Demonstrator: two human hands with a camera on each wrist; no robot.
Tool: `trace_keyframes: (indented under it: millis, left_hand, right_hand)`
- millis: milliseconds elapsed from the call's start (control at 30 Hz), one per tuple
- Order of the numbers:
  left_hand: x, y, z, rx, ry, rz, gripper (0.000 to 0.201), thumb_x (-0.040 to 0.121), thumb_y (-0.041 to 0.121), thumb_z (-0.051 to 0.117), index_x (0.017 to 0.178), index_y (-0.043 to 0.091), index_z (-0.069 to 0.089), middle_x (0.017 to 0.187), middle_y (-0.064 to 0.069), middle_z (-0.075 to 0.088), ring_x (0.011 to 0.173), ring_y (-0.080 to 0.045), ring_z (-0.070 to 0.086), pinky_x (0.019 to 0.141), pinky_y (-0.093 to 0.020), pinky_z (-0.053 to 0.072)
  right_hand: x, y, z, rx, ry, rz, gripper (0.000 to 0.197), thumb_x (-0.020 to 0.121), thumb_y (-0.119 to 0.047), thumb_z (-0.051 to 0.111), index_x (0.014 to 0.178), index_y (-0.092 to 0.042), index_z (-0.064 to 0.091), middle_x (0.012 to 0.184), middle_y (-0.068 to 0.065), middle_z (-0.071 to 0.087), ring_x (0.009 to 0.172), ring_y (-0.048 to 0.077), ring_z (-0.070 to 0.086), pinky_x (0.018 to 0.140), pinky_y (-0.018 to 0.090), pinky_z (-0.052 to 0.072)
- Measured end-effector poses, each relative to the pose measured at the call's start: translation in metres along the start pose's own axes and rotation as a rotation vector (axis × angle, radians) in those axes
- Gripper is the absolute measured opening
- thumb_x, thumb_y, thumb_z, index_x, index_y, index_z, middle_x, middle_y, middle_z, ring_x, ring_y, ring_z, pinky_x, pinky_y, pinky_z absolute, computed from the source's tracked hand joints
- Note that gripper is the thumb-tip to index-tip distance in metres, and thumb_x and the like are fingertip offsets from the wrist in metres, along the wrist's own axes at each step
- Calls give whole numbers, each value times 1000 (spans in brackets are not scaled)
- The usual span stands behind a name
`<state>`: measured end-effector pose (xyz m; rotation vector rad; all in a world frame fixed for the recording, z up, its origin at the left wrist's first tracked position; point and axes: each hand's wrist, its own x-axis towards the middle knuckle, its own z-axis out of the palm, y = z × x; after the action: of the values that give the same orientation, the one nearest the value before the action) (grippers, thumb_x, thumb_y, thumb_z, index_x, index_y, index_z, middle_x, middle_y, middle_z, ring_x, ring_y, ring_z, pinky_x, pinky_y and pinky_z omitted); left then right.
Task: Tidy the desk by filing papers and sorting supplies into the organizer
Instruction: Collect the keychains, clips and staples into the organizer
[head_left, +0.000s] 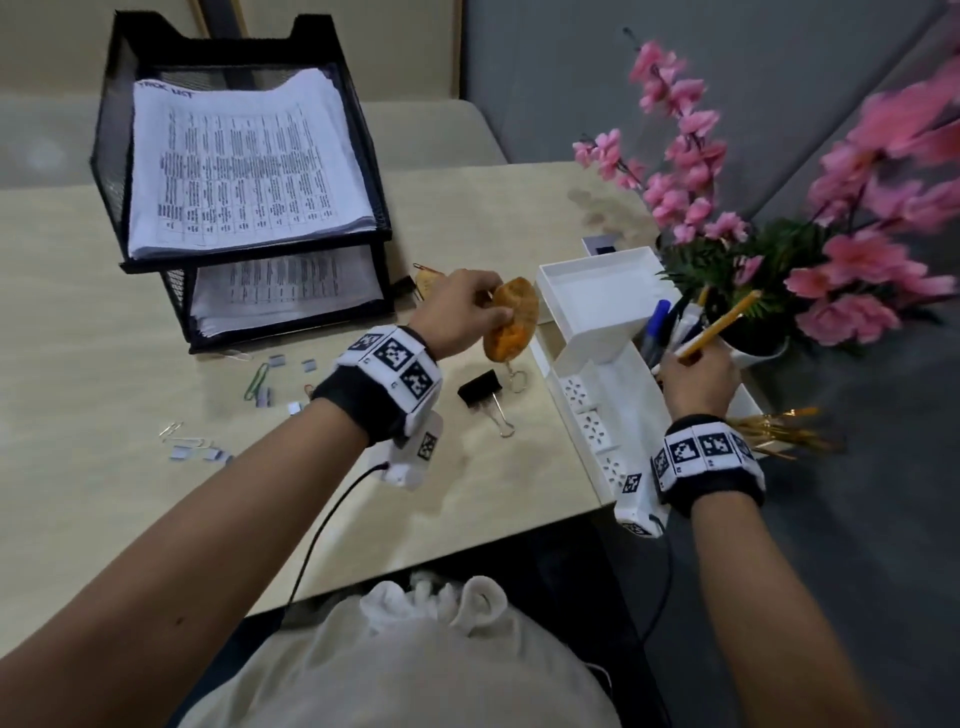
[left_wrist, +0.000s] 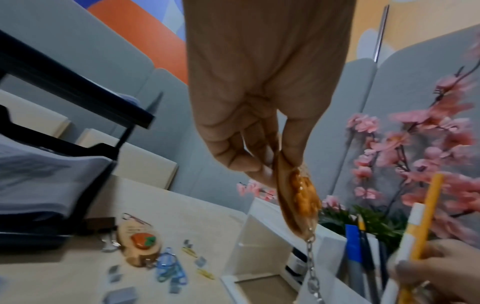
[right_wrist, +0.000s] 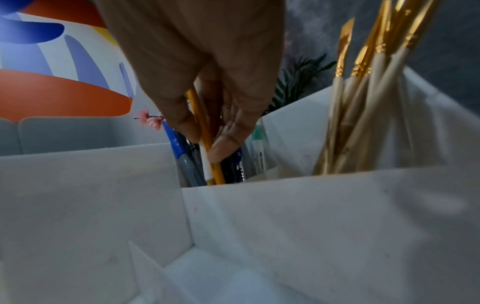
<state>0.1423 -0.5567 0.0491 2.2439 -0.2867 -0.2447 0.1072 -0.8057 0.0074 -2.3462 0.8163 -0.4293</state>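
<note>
White organizer (head_left: 597, 332) sits at the desk (head_left: 104, 467) edge; left grip (head_left: 457, 312) pinches an orange keychain (head_left: 511, 325) above it, right grip (head_left: 698, 376) holds a yellow pencil (head_left: 719, 325) in its pen slot.

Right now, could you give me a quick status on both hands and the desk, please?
Left hand pinches orange keychain above desk. Right hand lowering yellow pencil into organizer pen slot. Binder clip, paper clips unsorted.

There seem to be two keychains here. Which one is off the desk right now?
The orange keychain, pinched in the left hand with its chain dangling. The other, a wooden keychain bearing an orange fruit shape, lies flat on the desk by the paper tray.
</note>
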Motion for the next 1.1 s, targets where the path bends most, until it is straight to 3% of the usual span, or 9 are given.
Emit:
trace_keyframes:
  millis: [233,467,567,633,733,800,900,967,1100]
  left_hand:
    - [14,39,42,-50,12,28,10,85,14,61,84,15,51,83,-7,59,79,-22,55,71,-25,39]
    - [23,62,74,-144,37,36,10,87,14,60,93,6,62,94,-17,67,92,-33,66,87,-39,53]
    - [29,70,87,-234,64,47,20,90,12,57,103,-1,63,95,-19,65,90,-34,66,89,-43,53]
    - [31,78,95,-315,33,53,21,91,10,56,105,-4,62,84,-13,60,75,-30,64,86,-45,55]
    - [36,90,113,-381,-64,75,21,91,11,57,103,-5,62,71,-6,56,65,-20,59,85,-44,56]
    - [39,97,126,-262,-14,115,18,91,17,58,101,3,63,82,-8,54,79,-26,61,90,-41,52]
    - [47,103,142,-6,144,235,41,94,25,52,133,17,49,122,-14,46,116,-32,47,96,-40,45]
    - [57,107,150,207,162,362,46,96,28,45,141,23,40,141,-10,41,121,-33,43,91,-43,42]
    - [73,108,158,231,46,380,42,93,30,32,120,11,57,111,-19,63,102,-36,58,82,-40,46]
  right_hand:
    - [16,7,0,-42,-73,-12,24,91,-15,52,104,1,64,107,26,65,105,41,58,90,45,48]
    - [14,18,-8,61,-190,60,20,78,-11,65,97,-4,65,92,14,66,97,28,61,88,38,50]
    - [4,12,-33,270,-43,7,28,83,-10,61,110,-6,56,88,1,56,79,13,54,77,20,49]
    - [-6,8,-48,434,-149,-18,27,86,-15,60,112,-9,55,88,-1,59,77,8,56,68,8,45]
    - [-15,10,-52,523,-390,8,19,88,-13,58,107,-9,59,103,12,67,97,23,64,86,35,53]
    - [-15,16,-55,496,-343,5,13,87,-9,58,98,-13,61,100,12,68,97,28,65,86,44,53]
    - [-6,30,-67,442,-185,6,14,89,-8,54,102,-7,58,94,6,58,84,19,57,68,23,48]
    - [1,38,-73,478,-123,24,18,92,-8,49,109,-4,53,98,7,56,71,12,57,53,10,45]
    - [7,46,-72,508,-116,65,15,95,-14,45,109,-13,46,107,9,60,46,2,60,54,19,50]
